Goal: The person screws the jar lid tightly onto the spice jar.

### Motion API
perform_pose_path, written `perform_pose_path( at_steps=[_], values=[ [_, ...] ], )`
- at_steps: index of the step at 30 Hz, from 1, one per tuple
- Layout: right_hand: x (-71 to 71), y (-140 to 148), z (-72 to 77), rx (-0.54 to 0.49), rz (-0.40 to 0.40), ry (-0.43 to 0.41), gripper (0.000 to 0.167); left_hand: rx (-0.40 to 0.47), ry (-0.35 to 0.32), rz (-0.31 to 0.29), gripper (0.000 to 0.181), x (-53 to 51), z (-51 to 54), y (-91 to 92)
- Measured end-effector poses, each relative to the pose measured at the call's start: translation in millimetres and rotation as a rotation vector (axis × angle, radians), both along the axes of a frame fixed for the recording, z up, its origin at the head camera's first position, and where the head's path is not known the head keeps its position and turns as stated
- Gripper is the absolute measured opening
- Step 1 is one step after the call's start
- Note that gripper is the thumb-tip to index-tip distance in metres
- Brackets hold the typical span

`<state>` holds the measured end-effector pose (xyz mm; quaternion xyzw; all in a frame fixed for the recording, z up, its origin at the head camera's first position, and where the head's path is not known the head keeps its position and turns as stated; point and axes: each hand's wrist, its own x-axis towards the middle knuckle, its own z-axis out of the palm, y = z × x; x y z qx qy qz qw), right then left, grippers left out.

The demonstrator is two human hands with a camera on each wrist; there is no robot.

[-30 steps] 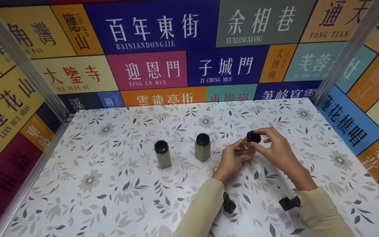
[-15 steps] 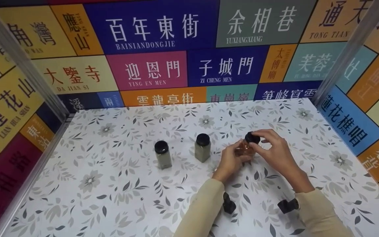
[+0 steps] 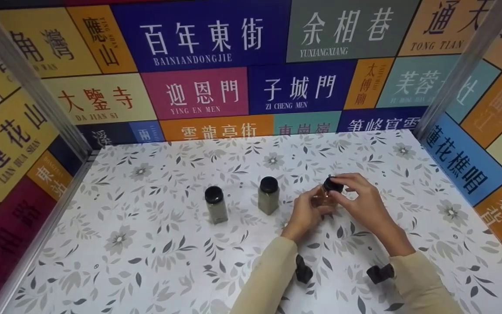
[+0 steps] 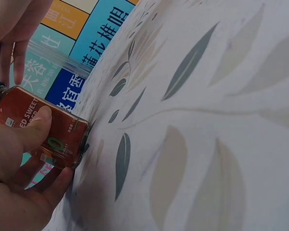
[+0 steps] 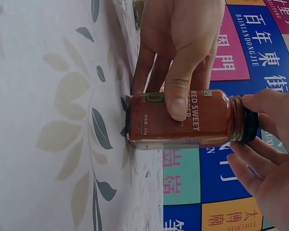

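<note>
A glass spice jar of red powder, its label reading "RED SWEET" with the word below partly hidden, stands on the patterned table. Round its body, my left hand holds it, with the thumb across the label in both wrist views. My right hand pinches the black cap between thumb and fingers at the jar's mouth. Part of the threaded glass neck shows below the cap. To the left stand two jars of greenish contents with black caps, one nearer and one farther off.
Black wrist devices are at both forearms. The floral table meets a back wall of coloured sign panels. Side walls with similar panels and clear corner posts enclose it left and right.
The right hand and the cap have moved slightly left and down towards the jar. The left hand stays in place on the jar, and the two other jars have not moved.
</note>
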<state>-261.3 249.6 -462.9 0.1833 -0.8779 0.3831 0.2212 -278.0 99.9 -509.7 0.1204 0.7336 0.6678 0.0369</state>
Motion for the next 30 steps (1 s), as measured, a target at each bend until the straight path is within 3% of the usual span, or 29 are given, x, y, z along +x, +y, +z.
perform_pose_path(
  at_steps=[7, 12, 14, 19, 26, 30],
  values=[
    [-0.2, -1.8, 0.0, 0.000, -0.006, -0.017, 0.033, -0.049, 0.024, 0.016, 0.054, 0.5, -1.1, -0.7],
    [-0.1, -1.5, -1.1, -0.041, 0.007, -0.027, 0.030, 0.170, -0.078, -0.031, 0.051, 0.5, -0.8, 1.3],
    [0.1, -1.4, -1.0, -0.046, 0.010, -0.028, 0.029, 0.180, -0.077, -0.030, 0.050, 0.2, -0.6, 1.5],
    [1.6, -2.4, 1.1, -0.030, -0.009, -0.032, 0.028, 0.023, 0.001, -0.002, 0.052, -0.4, -1.0, 0.5],
    [3.0, -7.6, 1.1, 0.009, -0.097, 0.019, 0.028, -0.066, 0.066, -0.004, 0.037, -1.3, -2.2, -1.9],
    [1.2, -11.0, -0.9, 0.006, -0.149, 0.032, 0.028, -0.105, 0.074, 0.004, 0.036, -0.7, -1.4, -2.7]
  ],
)
